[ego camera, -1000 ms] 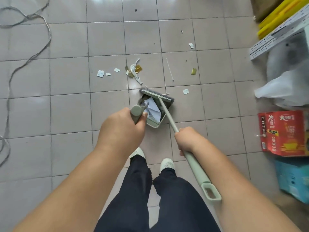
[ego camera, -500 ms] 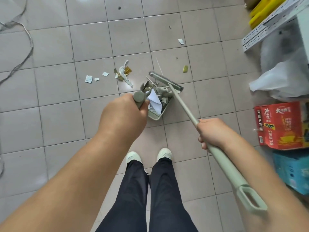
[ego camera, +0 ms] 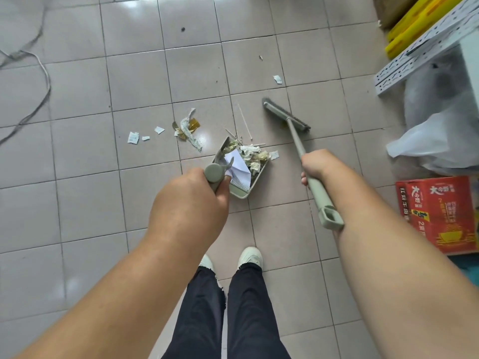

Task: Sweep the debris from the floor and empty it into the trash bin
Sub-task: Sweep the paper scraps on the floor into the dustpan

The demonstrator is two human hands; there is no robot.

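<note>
My left hand [ego camera: 189, 203] grips the handle of a pale green dustpan [ego camera: 255, 181] that rests on the grey tiled floor and holds white paper and crumpled scraps. My right hand [ego camera: 317, 165] is closed around the green broom handle [ego camera: 315, 189]. The broom head [ego camera: 285, 114] sits on the floor up and to the right of the pan, apart from it. Loose debris lies around: a crumpled wrapper [ego camera: 188, 128], small white paper bits [ego camera: 133, 138], thin sticks [ego camera: 245, 123] at the pan's mouth, and a paper scrap [ego camera: 277, 79] farther out. No trash bin is visible.
A red printed carton [ego camera: 438, 213] and white plastic bags [ego camera: 435, 146] crowd the right side under a perforated metal shelf rail [ego camera: 425, 45]. A grey cable [ego camera: 39, 73] loops across the floor at far left. My feet in white shoes [ego camera: 250, 256] stand just behind the pan.
The broom head has lifted off the dustpan mouth and swung out to the right and away. The dustpan stays in place with the swept scraps inside it.
</note>
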